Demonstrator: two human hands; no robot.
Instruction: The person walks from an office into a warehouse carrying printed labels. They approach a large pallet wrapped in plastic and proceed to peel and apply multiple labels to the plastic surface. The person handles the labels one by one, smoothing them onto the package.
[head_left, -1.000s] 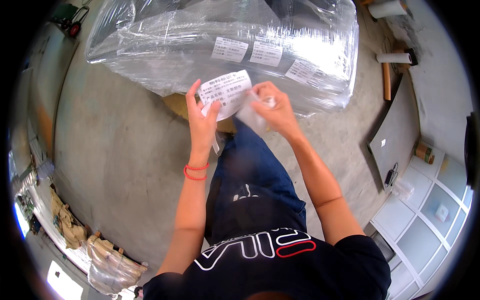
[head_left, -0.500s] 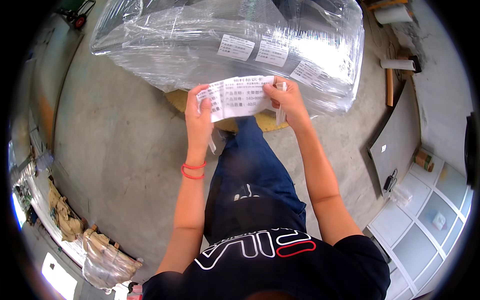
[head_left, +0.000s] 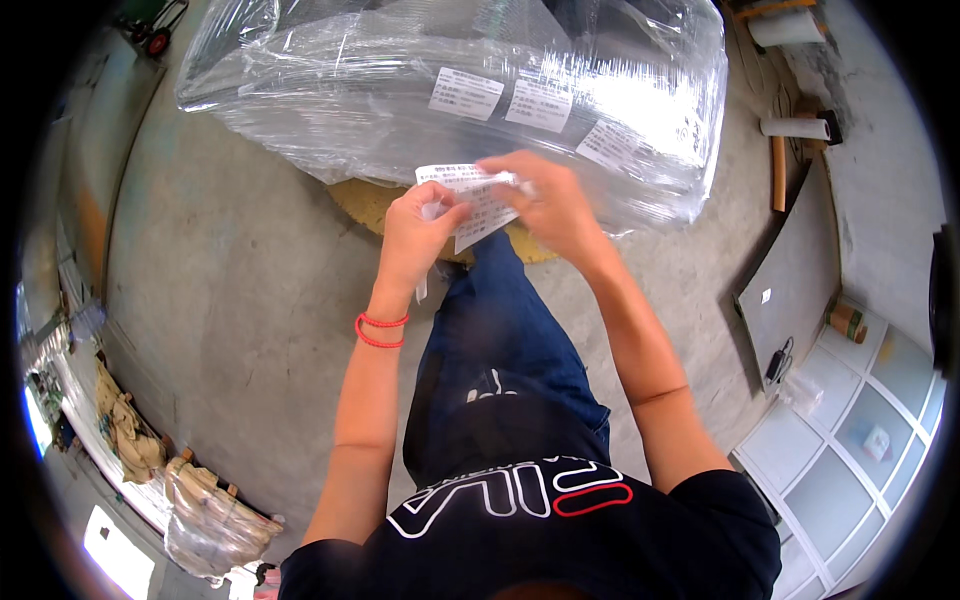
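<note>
A white printed paper label (head_left: 484, 212) is bent and partly folded between my hands, in front of the film-wrapped bundle. My left hand (head_left: 418, 238) pinches its left side between thumb and fingers. Below that hand dangles a narrow whitish strip (head_left: 422, 287). My right hand (head_left: 552, 212) grips the label's upper right part; its fingers are slightly blurred and cover some of the paper. The big bundle (head_left: 330, 105) wrapped in clear stretch film carries several similar labels, such as the left one (head_left: 466, 93) and the middle one (head_left: 540, 104).
A yellowish round base (head_left: 368, 208) shows under the bundle, close to my legs. To the right, a grey panel (head_left: 795, 270) lies near white film rolls (head_left: 795, 129) and a brown tube (head_left: 778, 175). Wrapped goods (head_left: 215, 515) lie at the lower left.
The label was stretched flat between both hands; now it is bent and folded. My hands have come closer together, the right one moving left and the left one shifting slightly right.
</note>
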